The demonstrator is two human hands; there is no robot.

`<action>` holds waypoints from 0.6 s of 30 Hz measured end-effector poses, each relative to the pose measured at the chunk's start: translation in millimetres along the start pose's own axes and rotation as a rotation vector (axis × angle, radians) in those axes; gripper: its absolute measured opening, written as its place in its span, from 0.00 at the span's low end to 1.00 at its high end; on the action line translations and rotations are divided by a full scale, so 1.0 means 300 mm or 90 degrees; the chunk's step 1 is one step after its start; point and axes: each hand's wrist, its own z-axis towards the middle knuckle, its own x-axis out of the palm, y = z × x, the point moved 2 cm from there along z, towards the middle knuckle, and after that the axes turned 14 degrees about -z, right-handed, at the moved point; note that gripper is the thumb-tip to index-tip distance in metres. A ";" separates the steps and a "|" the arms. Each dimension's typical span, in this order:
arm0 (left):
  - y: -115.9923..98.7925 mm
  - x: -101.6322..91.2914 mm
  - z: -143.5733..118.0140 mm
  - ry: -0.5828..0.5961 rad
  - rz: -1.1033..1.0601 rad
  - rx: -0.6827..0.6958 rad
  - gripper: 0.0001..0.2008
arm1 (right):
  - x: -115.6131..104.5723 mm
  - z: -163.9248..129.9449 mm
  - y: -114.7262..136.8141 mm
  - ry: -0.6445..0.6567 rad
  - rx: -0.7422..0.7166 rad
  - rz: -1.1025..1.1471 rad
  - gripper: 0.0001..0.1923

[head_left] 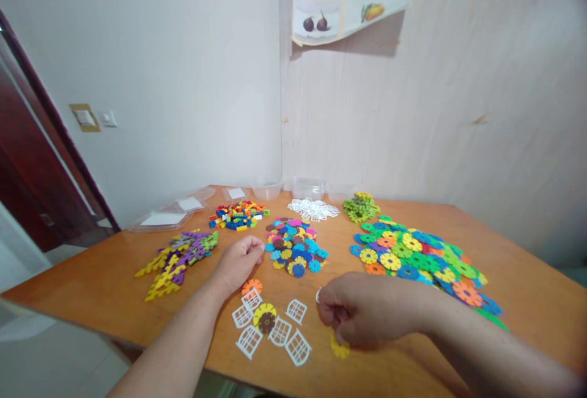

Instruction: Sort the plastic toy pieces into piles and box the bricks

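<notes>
My left hand [241, 260] rests on the table with its fingers curled in; whatever may be inside is hidden. It is beside a pile of small notched discs [296, 248], with an orange disc [252, 288] just below. My right hand [355, 309] is closed, fingers pointing down, and the edge of a white toy window frame [318, 295] shows at its fingertips. Under that hand a yellow disc [340, 347] is partly covered. Between my hands lie several white window frames [298, 348], a yellow disc [265, 311] and a brown disc [266, 323] overlapping it.
Large flower-shaped discs [422, 257] spread at right. Green pieces [361, 207], white frames [313, 209] and small bricks [238, 214] are heaped at the back; yellow and purple toothed strips [181, 260] lie left. Clear plastic boxes [308, 188] stand against the wall.
</notes>
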 end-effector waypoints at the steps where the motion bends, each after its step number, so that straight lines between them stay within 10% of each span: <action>1: -0.001 0.000 0.000 0.003 0.002 0.002 0.13 | 0.012 -0.008 0.002 0.004 -0.005 -0.012 0.11; 12: 0.016 0.000 0.008 -0.001 0.017 0.012 0.15 | 0.085 -0.058 -0.002 -0.052 0.051 -0.011 0.13; 18: 0.032 0.001 0.012 -0.011 0.004 0.023 0.16 | 0.092 0.041 -0.026 -0.066 0.103 0.249 0.10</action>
